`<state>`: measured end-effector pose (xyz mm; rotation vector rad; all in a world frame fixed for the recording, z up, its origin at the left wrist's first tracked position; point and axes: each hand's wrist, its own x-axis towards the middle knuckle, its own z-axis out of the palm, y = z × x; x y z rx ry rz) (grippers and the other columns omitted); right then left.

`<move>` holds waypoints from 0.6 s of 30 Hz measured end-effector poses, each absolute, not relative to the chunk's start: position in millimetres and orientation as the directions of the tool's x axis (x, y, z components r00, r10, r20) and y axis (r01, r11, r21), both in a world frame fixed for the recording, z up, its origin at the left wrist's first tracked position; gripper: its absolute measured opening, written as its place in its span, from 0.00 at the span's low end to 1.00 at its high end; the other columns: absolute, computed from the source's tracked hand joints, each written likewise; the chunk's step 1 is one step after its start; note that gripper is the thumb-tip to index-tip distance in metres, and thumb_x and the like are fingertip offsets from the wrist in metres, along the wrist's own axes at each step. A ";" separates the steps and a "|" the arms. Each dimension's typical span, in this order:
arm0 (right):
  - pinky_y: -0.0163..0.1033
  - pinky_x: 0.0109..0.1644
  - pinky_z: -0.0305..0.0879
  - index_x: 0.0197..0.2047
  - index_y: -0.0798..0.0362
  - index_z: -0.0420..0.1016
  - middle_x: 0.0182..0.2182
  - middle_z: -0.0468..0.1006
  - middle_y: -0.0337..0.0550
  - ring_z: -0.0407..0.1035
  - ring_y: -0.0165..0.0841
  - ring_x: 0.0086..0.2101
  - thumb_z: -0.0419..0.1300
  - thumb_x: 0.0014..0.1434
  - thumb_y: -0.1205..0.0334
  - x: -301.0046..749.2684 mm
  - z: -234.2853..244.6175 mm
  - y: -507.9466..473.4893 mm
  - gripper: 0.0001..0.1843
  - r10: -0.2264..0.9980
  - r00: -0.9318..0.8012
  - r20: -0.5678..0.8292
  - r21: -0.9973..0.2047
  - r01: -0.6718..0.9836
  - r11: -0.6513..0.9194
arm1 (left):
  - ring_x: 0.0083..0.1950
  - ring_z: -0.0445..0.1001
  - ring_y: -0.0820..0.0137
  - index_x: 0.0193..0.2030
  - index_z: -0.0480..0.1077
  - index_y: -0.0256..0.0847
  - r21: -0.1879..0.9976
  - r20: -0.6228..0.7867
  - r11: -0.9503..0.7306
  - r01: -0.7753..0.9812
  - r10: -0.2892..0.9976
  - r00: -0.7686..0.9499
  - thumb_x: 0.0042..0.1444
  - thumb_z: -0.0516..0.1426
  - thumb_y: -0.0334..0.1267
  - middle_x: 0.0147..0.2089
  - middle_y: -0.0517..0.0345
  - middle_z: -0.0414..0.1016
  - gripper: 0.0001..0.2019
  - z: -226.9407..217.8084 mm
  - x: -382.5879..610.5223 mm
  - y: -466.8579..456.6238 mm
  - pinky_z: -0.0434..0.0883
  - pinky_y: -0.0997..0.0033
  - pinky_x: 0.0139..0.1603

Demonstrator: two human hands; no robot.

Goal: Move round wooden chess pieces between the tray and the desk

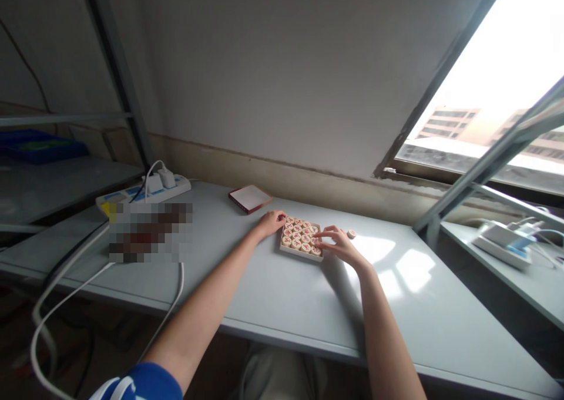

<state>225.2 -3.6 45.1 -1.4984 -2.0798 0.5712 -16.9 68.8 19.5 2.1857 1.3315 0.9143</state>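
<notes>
A shallow open box [301, 254] on the table holds rows of round, pale xiangqi pieces [296, 236] with red characters. My left hand [269, 222] is at the box's upper left corner, its fingers curled closed against the edge. Over the box's right side reaches my right hand [338, 241], fingers apart and bent, the tips touching the pieces there. Those fingers partly cover the right-hand column. One loose xiangqi piece [351, 234] lies on the table just beyond my right hand.
The box's lid [250, 199] lies inside-up near the wall. On the left, a power strip [170, 190] with plugged chargers and white cables [181, 279] sits beside a blurred-out item [150, 232]. Metal frame posts [434, 231] rise at the right, near another power strip [502, 244].
</notes>
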 end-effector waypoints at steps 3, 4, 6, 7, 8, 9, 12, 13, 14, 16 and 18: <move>0.41 0.47 0.58 0.36 0.46 0.75 0.40 0.66 0.43 0.60 0.39 0.45 0.60 0.46 0.45 223.1 45.7 -4.1 0.17 0.953 -0.249 0.172 -0.613 0.730 0.302 | 0.41 0.71 0.68 0.40 0.71 0.34 0.648 0.330 -0.465 0.603 0.885 0.329 0.52 0.50 0.36 0.41 0.51 0.75 0.13 19.5 -16.8 68.0 0.67 0.72 0.43; 0.41 0.47 0.58 0.36 0.46 0.75 0.40 0.66 0.42 0.60 0.38 0.44 0.60 0.45 0.46 222.2 46.7 -4.5 0.17 0.954 -0.242 0.175 -0.626 0.721 0.298 | 0.41 0.71 0.68 0.40 0.71 0.34 0.649 0.333 -0.469 0.599 0.883 0.331 0.52 0.50 0.36 0.41 0.51 0.75 0.13 19.8 -16.7 67.5 0.67 0.72 0.43; 0.40 0.44 0.60 0.35 0.48 0.73 0.39 0.68 0.42 0.63 0.37 0.41 0.61 0.44 0.47 221.1 49.6 -5.0 0.17 0.958 -0.226 0.174 -0.669 0.687 0.283 | 0.41 0.71 0.68 0.39 0.71 0.35 0.651 0.335 -0.471 0.595 0.882 0.332 0.52 0.50 0.36 0.40 0.51 0.75 0.12 20.6 -16.5 66.7 0.67 0.72 0.44; 0.39 0.41 0.61 0.35 0.49 0.73 0.38 0.69 0.42 0.64 0.36 0.38 0.61 0.44 0.47 221.6 51.2 -5.1 0.17 0.961 -0.217 0.174 -0.697 0.662 0.276 | 0.41 0.72 0.68 0.39 0.71 0.35 0.654 0.331 -0.466 0.595 0.884 0.329 0.52 0.50 0.36 0.40 0.51 0.75 0.12 20.8 -16.5 66.6 0.67 0.72 0.44; 0.38 0.38 0.61 0.34 0.50 0.72 0.36 0.71 0.42 0.65 0.34 0.35 0.61 0.45 0.47 223.2 52.7 -5.0 0.18 0.963 -0.200 0.178 -0.725 0.636 0.266 | 0.40 0.72 0.68 0.39 0.71 0.35 0.658 0.325 -0.460 0.596 0.888 0.326 0.52 0.50 0.36 0.40 0.51 0.75 0.12 20.8 -16.6 66.7 0.67 0.72 0.44; 0.36 0.35 0.61 0.34 0.52 0.71 0.35 0.72 0.42 0.66 0.34 0.33 0.60 0.45 0.47 226.2 53.9 -5.0 0.18 0.968 -0.173 0.181 -0.748 0.615 0.249 | 0.40 0.72 0.68 0.39 0.71 0.35 0.661 0.317 -0.453 0.598 0.891 0.324 0.52 0.50 0.36 0.40 0.51 0.75 0.12 20.7 -16.7 67.1 0.67 0.72 0.44; 0.34 0.29 0.59 0.33 0.53 0.69 0.31 0.73 0.43 0.67 0.32 0.30 0.58 0.46 0.46 243.0 54.8 -6.5 0.18 0.990 -0.030 0.138 -0.774 0.620 0.127 | 0.40 0.72 0.68 0.40 0.71 0.35 0.668 0.303 -0.447 0.594 0.893 0.332 0.51 0.51 0.36 0.41 0.51 0.75 0.12 18.8 -17.2 69.9 0.67 0.72 0.43; 0.34 0.28 0.59 0.33 0.53 0.69 0.31 0.74 0.43 0.67 0.32 0.29 0.58 0.47 0.46 249.8 54.3 -7.8 0.18 0.995 0.019 0.101 -0.755 0.652 0.064 | 0.40 0.72 0.68 0.40 0.71 0.35 0.668 0.305 -0.454 0.590 0.890 0.340 0.51 0.51 0.36 0.41 0.51 0.75 0.13 17.9 -17.3 71.0 0.67 0.72 0.43; 0.34 0.28 0.58 0.32 0.52 0.69 0.30 0.74 0.42 0.67 0.32 0.28 0.58 0.47 0.47 256.2 53.5 -9.3 0.17 0.996 0.062 0.058 -0.719 0.695 -0.002 | 0.40 0.72 0.68 0.40 0.71 0.35 0.666 0.308 -0.461 0.586 0.886 0.347 0.52 0.50 0.37 0.41 0.51 0.75 0.13 17.1 -17.4 72.0 0.67 0.71 0.43; 0.34 0.29 0.58 0.30 0.52 0.68 0.29 0.74 0.41 0.67 0.32 0.29 0.58 0.47 0.49 265.3 51.7 -12.3 0.14 0.988 0.157 0.012 -0.594 0.795 -0.119 | 0.40 0.72 0.68 0.40 0.70 0.35 0.660 0.315 -0.472 0.585 0.880 0.355 0.52 0.50 0.37 0.41 0.50 0.75 0.13 16.0 -17.3 73.5 0.67 0.71 0.43; 0.35 0.31 0.57 0.30 0.52 0.68 0.31 0.73 0.42 0.67 0.34 0.32 0.58 0.49 0.51 267.2 49.6 -13.7 0.13 0.964 0.260 0.063 -0.449 0.869 -0.205 | 0.41 0.72 0.68 0.40 0.70 0.35 0.654 0.316 -0.473 0.591 0.880 0.354 0.52 0.50 0.38 0.41 0.50 0.75 0.13 15.8 -17.0 73.9 0.67 0.72 0.43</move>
